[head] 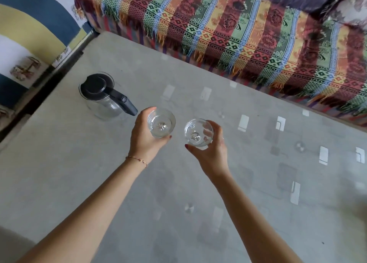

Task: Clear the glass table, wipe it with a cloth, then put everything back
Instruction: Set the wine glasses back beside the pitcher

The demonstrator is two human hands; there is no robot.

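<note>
The left hand [146, 138] and right hand [209, 149] each curl round a clear glass [161, 122], [198, 131] above the glass table [59, 173]. Whether this is clearing or returning, I cannot tell. The jug [103, 98] stands just beyond the left fingers; next, carry both level.

A single wide-angle view is given, taken from the head and aimed steeply forward and down. The glass table [79, 173] is seen from close above and fills most of the picture. Both forearms are brought in from the near edge. A covered sofa [238, 34] is framed along the far right.
</note>
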